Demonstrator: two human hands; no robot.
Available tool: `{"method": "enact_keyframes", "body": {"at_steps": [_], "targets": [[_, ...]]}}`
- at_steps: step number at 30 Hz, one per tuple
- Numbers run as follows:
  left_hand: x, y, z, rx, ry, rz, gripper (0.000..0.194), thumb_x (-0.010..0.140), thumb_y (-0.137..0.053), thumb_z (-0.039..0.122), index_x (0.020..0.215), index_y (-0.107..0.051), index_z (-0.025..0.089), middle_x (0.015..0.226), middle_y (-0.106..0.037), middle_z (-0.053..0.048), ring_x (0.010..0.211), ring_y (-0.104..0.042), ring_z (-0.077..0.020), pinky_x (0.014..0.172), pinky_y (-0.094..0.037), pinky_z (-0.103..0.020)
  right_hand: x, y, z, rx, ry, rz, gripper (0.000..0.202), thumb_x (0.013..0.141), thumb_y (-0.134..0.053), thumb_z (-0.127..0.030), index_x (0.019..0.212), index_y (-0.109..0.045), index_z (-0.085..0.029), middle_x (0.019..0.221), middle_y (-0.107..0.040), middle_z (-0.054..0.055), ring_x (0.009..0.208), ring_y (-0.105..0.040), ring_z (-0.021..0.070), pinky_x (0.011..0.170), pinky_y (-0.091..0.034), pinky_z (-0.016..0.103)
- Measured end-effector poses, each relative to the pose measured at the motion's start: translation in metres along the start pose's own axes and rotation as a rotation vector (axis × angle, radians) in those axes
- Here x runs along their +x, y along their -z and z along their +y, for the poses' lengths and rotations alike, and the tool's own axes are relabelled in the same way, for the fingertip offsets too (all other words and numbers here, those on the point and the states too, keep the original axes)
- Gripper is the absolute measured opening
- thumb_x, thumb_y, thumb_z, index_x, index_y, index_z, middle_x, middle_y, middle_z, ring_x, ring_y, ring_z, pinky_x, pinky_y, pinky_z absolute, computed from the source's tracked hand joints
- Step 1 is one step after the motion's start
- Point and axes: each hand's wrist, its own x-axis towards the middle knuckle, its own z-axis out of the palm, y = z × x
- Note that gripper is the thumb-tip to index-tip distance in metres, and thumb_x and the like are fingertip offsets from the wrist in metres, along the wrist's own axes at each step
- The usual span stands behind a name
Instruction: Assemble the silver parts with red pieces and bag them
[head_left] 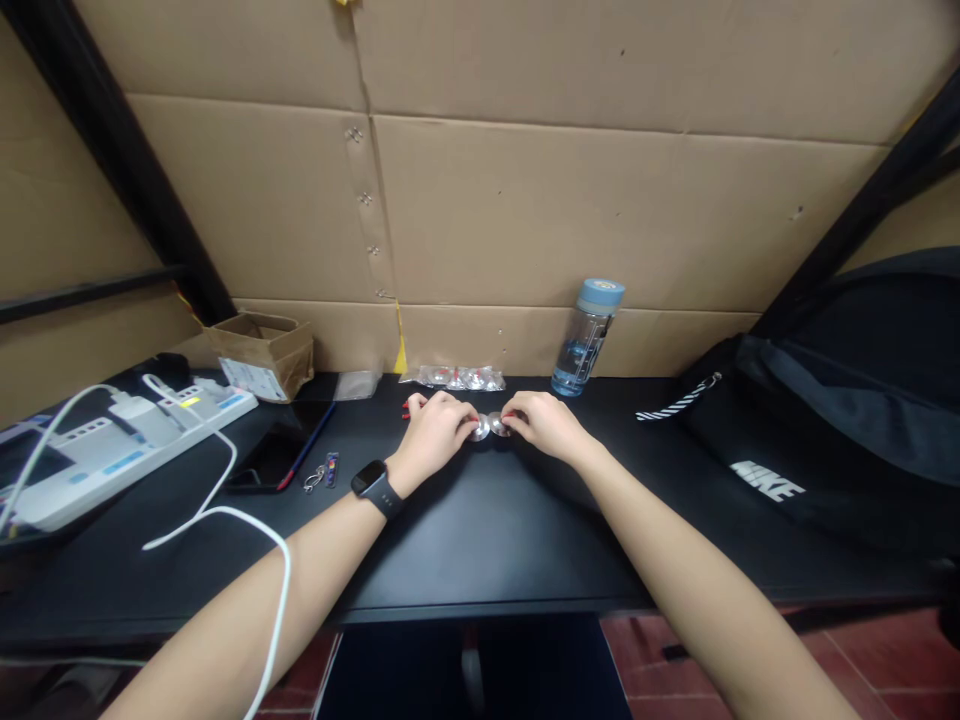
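Two small shiny silver discs meet edge to edge just above or on the black table (pixel 487 540); I cannot tell which. My left hand (pixel 437 430), with a dark watch (pixel 376 487) on its wrist, pinches the left disc (pixel 480 432). The right disc (pixel 498 426) is between the fingertips of my right hand (pixel 546 424). Red spots show at the fingertips. Behind my hands lies a clear plastic packet (pixel 459 378) with several similar shiny pieces. Small red pieces (pixel 406 408) show just left of my left hand.
A water bottle (pixel 586 338) stands behind my right hand, near the cardboard wall (pixel 525 220). At right sits a black backpack (pixel 817 440). Leftward are a phone (pixel 274 450), a keyring (pixel 330 470), an open cardboard box (pixel 262 355) and a power strip (pixel 127 460). A white cable (pixel 281 590) crosses my left forearm.
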Motion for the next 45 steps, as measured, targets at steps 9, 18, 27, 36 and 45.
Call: {"method": "enact_keyframes", "body": {"at_steps": [9,18,27,36,45], "targets": [[0.004,0.005,-0.003,-0.174,0.184,0.042,0.016,0.095,-0.060,0.037,0.095,-0.073,0.028,0.100,-0.077,0.000,0.102,-0.067,-0.0239,0.097,-0.033,-0.043,0.004,-0.008,0.010,0.468,-0.193,0.093,0.014,0.087,-0.067,-0.027,0.086,-0.076,-0.017,0.082,-0.078,0.006,0.073,-0.069,0.0175,0.070,-0.051,0.027],[0.003,-0.004,-0.006,-0.206,0.113,-0.055,0.011,0.092,-0.062,0.032,0.095,-0.072,0.028,0.098,-0.078,0.001,0.101,-0.070,-0.0229,0.091,-0.041,-0.038,0.004,-0.029,-0.001,0.632,-0.215,0.004,0.010,0.079,-0.075,-0.026,0.083,-0.077,-0.018,0.080,-0.079,0.006,0.080,-0.075,0.0204,0.076,-0.057,0.029],[0.002,-0.010,-0.006,-0.250,0.125,-0.096,0.013,0.091,-0.065,0.038,0.092,-0.072,0.027,0.096,-0.079,0.001,0.097,-0.072,-0.0218,0.091,-0.042,-0.038,0.002,-0.035,-0.002,0.655,-0.249,0.019,0.022,0.080,-0.072,-0.018,0.102,-0.070,-0.019,0.084,-0.079,0.004,0.078,-0.075,0.0183,0.074,-0.055,0.027],[0.003,-0.016,-0.009,-0.278,0.156,-0.088,0.012,0.091,-0.065,0.036,0.093,-0.074,0.028,0.096,-0.080,0.001,0.096,-0.073,-0.0218,0.096,-0.042,-0.039,0.000,-0.020,-0.005,0.418,-0.025,-0.086,0.042,0.082,-0.070,-0.017,0.123,-0.072,-0.024,0.089,-0.080,0.001,0.081,-0.074,0.0159,0.082,-0.053,0.027],[0.003,-0.016,-0.009,-0.293,0.169,-0.090,0.013,0.091,-0.065,0.036,0.091,-0.075,0.028,0.093,-0.080,0.002,0.094,-0.073,-0.0212,0.097,-0.042,-0.039,0.001,-0.025,0.002,0.431,-0.018,-0.110,0.057,0.072,-0.087,-0.035,0.126,-0.071,-0.023,0.088,-0.078,0.001,0.071,-0.068,0.0143,0.075,-0.053,0.026]]}}
